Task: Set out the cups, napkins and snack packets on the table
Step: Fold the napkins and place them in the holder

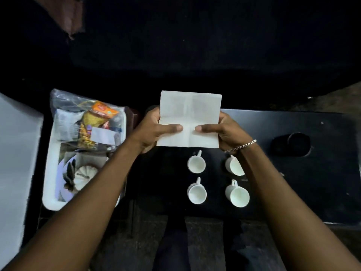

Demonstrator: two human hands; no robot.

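While held spread above black tabletop (293,122): white creased paper napkin (190,116), pinched at both side edges under thumbs of left hand (152,132) and right hand (227,132), probably for folding. Beneath, four white ceramic cups (197,192), squared. Open room rightward; leftward, past table edge, white plastic tray (48,200) of snack packets (91,122).

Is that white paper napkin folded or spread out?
Spread out: the white paper napkin shows crossing creases, pinched flat between left hand and right hand.
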